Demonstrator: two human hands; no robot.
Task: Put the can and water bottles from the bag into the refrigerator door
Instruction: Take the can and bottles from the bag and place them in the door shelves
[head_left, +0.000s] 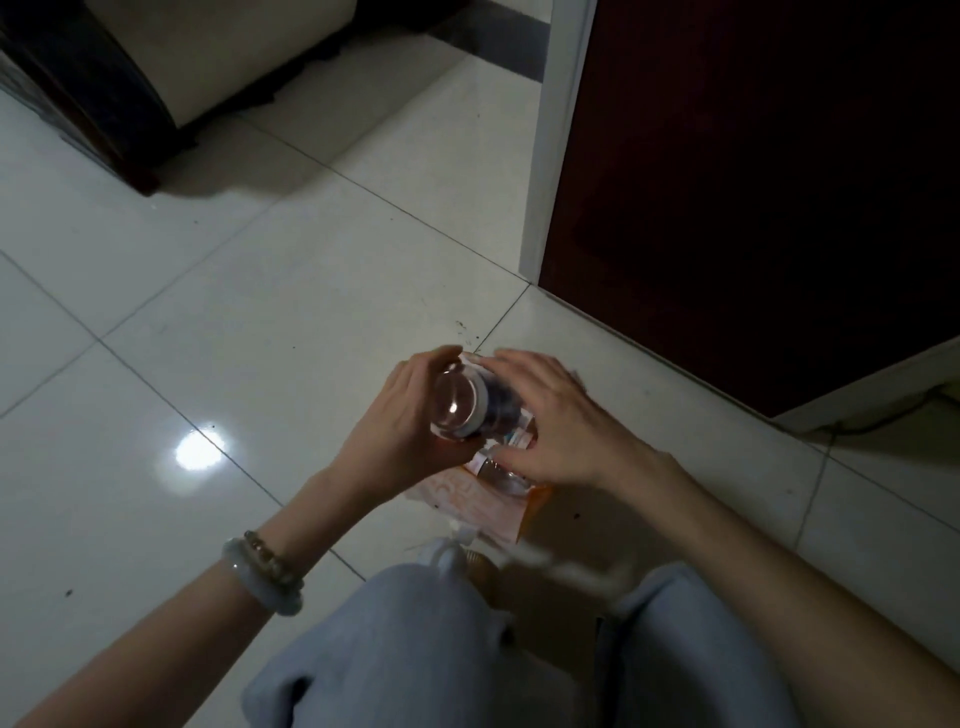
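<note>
A can (457, 405) lies sideways in the air just above the bag, its shiny concave base facing me and its dark body pointing right. My left hand (405, 421) cups the base end. My right hand (561, 421) curls over the dark body from the right. Under my hands an orange and pink bag (467, 501) lies on the floor. The clear end of a water bottle (498, 470) shows in its mouth, below my right thumb. The dark red refrigerator (753, 182) stands at the right with its door closed.
I am crouched on a white tiled floor (234, 312), with my grey-trousered knees (415, 649) at the bottom of the view. A dark-framed cream sofa (156, 62) stands at the far left. A cable (883, 421) runs along the floor beside the refrigerator's base.
</note>
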